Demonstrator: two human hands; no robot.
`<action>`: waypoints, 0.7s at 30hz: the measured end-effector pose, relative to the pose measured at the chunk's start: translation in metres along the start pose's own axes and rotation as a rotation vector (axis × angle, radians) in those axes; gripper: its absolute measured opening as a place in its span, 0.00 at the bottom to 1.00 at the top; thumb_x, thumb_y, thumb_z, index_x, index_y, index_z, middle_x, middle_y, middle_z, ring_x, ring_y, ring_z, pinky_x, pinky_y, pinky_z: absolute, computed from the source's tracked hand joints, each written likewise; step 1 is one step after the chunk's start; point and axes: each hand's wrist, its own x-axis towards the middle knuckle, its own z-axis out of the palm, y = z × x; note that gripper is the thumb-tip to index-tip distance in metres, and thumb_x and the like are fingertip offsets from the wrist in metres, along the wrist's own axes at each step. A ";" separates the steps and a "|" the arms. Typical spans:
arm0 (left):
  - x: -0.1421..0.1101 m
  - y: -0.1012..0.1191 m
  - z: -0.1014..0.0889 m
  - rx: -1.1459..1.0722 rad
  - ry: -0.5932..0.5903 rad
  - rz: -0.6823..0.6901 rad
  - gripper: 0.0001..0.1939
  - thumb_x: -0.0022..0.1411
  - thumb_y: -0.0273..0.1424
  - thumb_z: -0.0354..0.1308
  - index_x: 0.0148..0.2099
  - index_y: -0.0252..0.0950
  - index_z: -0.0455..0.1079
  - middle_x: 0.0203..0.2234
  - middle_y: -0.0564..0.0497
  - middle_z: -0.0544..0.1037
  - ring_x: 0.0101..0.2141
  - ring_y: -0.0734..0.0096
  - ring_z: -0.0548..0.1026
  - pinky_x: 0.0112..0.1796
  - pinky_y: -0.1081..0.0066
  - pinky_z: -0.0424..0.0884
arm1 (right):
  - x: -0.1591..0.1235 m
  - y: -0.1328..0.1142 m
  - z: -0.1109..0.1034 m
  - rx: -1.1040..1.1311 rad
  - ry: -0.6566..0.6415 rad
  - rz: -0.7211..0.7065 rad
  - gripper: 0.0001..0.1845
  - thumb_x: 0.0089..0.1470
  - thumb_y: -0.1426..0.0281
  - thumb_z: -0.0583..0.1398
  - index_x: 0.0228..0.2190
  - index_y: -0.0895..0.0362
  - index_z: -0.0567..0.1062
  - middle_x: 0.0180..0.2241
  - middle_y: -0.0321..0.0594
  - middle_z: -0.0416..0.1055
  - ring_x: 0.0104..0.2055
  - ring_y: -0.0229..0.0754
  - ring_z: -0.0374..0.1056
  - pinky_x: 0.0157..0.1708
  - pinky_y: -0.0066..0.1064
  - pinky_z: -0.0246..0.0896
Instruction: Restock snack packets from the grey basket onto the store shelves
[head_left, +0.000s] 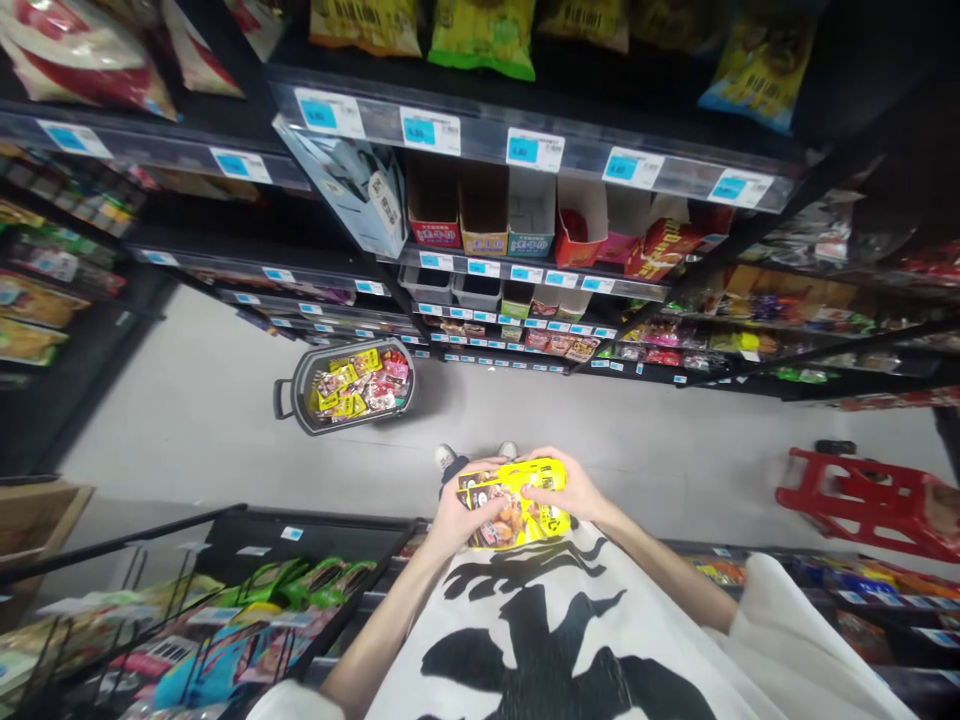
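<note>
Yellow snack packets with brown food pictures, at least two overlapping, are held flat in front of my shirt. My left hand grips their left end, its thumb across the front and its fingers behind. Round the right end is my right hand, thumb pressed on the yellow face. On the floor ahead and to the left stands a dark grey shopping basket with a handle. Inside it lie several yellow packets and pink-red packets.
Dark shelving with blue-and-white price tags rises ahead, carrying bagged snacks and small open boxes. Behind me a wire rack holds green and blue bags. A red step stool or cart frame stands at the right. Grey floor runs between the shelves.
</note>
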 end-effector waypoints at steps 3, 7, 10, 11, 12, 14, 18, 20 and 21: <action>-0.001 -0.004 0.002 0.024 0.043 -0.023 0.21 0.50 0.37 0.77 0.45 0.38 0.78 0.47 0.41 0.83 0.49 0.52 0.81 0.52 0.57 0.76 | -0.001 0.003 -0.004 -0.064 -0.041 -0.075 0.33 0.44 0.58 0.77 0.51 0.50 0.78 0.54 0.42 0.78 0.54 0.51 0.76 0.56 0.41 0.71; -0.004 -0.013 0.006 0.017 0.075 0.020 0.18 0.52 0.37 0.76 0.42 0.38 0.76 0.47 0.42 0.83 0.49 0.52 0.81 0.52 0.57 0.75 | -0.005 0.012 -0.005 0.009 -0.081 -0.143 0.42 0.38 0.60 0.80 0.55 0.49 0.77 0.60 0.46 0.75 0.64 0.55 0.71 0.65 0.48 0.64; -0.007 -0.013 0.008 0.023 0.000 0.039 0.14 0.56 0.37 0.75 0.40 0.38 0.76 0.49 0.40 0.83 0.52 0.51 0.80 0.55 0.54 0.73 | -0.012 0.013 -0.007 0.066 -0.101 -0.163 0.32 0.44 0.62 0.78 0.51 0.50 0.79 0.61 0.47 0.75 0.65 0.54 0.70 0.65 0.48 0.64; -0.007 -0.011 0.009 0.035 -0.020 0.039 0.14 0.56 0.37 0.74 0.39 0.38 0.76 0.48 0.40 0.83 0.51 0.51 0.80 0.55 0.53 0.73 | -0.015 0.012 -0.008 0.077 -0.101 -0.165 0.30 0.45 0.63 0.78 0.49 0.50 0.80 0.61 0.47 0.75 0.65 0.54 0.70 0.64 0.48 0.64; -0.007 -0.008 0.010 0.047 -0.035 0.034 0.14 0.56 0.38 0.75 0.38 0.38 0.75 0.46 0.40 0.83 0.50 0.50 0.81 0.54 0.53 0.74 | -0.017 0.011 -0.009 0.084 -0.096 -0.165 0.28 0.45 0.64 0.78 0.49 0.50 0.80 0.61 0.47 0.75 0.65 0.54 0.71 0.64 0.48 0.65; -0.008 -0.004 0.013 0.060 -0.048 0.017 0.16 0.53 0.39 0.76 0.37 0.38 0.75 0.46 0.39 0.83 0.51 0.49 0.80 0.54 0.52 0.74 | -0.021 0.010 -0.011 0.086 -0.077 -0.161 0.29 0.44 0.63 0.78 0.48 0.50 0.80 0.61 0.48 0.74 0.64 0.55 0.71 0.63 0.49 0.66; -0.010 -0.003 0.019 0.027 -0.021 -0.052 0.23 0.47 0.38 0.79 0.43 0.38 0.77 0.53 0.38 0.81 0.58 0.44 0.77 0.57 0.51 0.73 | -0.026 0.015 -0.008 0.066 -0.022 -0.155 0.38 0.35 0.63 0.81 0.49 0.50 0.79 0.64 0.49 0.71 0.67 0.58 0.68 0.63 0.50 0.65; -0.012 -0.006 0.022 -0.002 -0.009 -0.110 0.29 0.46 0.38 0.80 0.49 0.39 0.77 0.53 0.39 0.81 0.57 0.45 0.78 0.57 0.52 0.74 | -0.028 0.018 -0.005 0.059 0.015 -0.125 0.44 0.34 0.63 0.81 0.54 0.49 0.76 0.65 0.49 0.70 0.66 0.57 0.68 0.63 0.50 0.66; -0.012 -0.007 0.022 -0.018 -0.005 -0.142 0.33 0.45 0.37 0.80 0.53 0.39 0.76 0.53 0.39 0.81 0.55 0.46 0.79 0.56 0.53 0.75 | -0.028 0.018 -0.003 0.057 0.034 -0.110 0.46 0.35 0.63 0.81 0.56 0.49 0.74 0.65 0.49 0.69 0.65 0.56 0.69 0.63 0.49 0.66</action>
